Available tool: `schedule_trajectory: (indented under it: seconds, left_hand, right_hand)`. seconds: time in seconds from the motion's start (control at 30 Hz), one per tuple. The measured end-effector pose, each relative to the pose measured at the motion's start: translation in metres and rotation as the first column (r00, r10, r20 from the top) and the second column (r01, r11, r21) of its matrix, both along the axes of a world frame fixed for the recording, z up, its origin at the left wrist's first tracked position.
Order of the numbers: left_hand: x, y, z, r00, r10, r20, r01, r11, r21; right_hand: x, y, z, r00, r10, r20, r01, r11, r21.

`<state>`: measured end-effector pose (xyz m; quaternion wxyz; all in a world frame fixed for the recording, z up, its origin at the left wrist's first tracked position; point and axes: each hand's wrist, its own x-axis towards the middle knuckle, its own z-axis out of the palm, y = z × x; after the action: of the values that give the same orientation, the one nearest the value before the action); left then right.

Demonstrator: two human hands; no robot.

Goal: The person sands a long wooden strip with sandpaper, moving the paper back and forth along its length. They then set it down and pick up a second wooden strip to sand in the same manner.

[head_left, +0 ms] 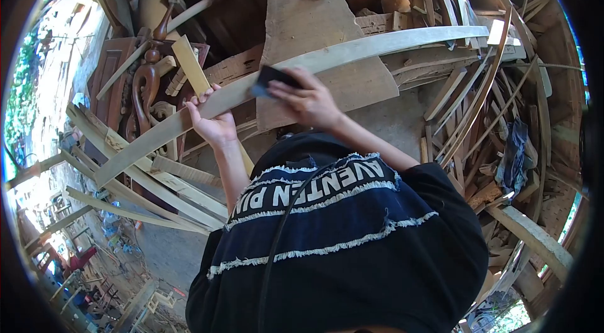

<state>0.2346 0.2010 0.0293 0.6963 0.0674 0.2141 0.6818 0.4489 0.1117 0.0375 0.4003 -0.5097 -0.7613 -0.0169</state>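
Note:
A long pale wooden strip (352, 51) runs from the lower left to the upper right, across a broad board. My left hand (216, 124) is closed around the strip left of its middle, with the palm turned up and the fingertips over the far edge. My right hand (309, 100) holds a black sanding block (277, 76) against the strip's upper face, just right of my left hand. The right fingers and the block's near end are blurred by motion.
The broad wooden board (308, 12) lies under the strip. Carved brown furniture parts (148, 81) and a yellowish slat (189, 64) stand at the left. Several loose slats (157, 185) lie below them. Scrap wood (465, 106) and a dark blue cloth (516, 154) are piled at the right.

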Motion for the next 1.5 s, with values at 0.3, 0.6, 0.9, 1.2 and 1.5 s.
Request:
schedule_trajectory:
  seconds: [0.3,0.6,0.9,1.2,1.5]
  left_hand:
    - [0.012,-0.008,-0.006,1.000,-0.027,0.010,0.027,0.999,-0.045]
    - [0.008,0.003,-0.005,0.998,-0.049,0.044,0.050,0.999,-0.019]
    - [0.013,0.000,-0.006,0.999,-0.024,-0.038,0.023,0.999,-0.028]
    - [0.000,0.002,-0.020,0.995,-0.077,0.069,0.076,0.997,0.021]
    - [0.006,-0.001,-0.014,0.999,-0.032,0.026,0.032,0.999,0.005]
  right_hand:
    - [0.105,0.002,-0.025,0.693,-0.713,-0.108,0.715,0.698,-0.021]
    - [0.056,-0.009,-0.015,0.936,-0.278,-0.214,0.276,0.960,-0.041]
    - [0.129,0.009,-0.036,0.796,-0.593,-0.120,0.603,0.794,0.072]
    - [0.042,0.009,-0.013,0.963,-0.216,-0.160,0.210,0.976,-0.057]
    - [0.267,-0.029,-0.075,0.539,-0.842,-0.001,0.841,0.538,0.053]
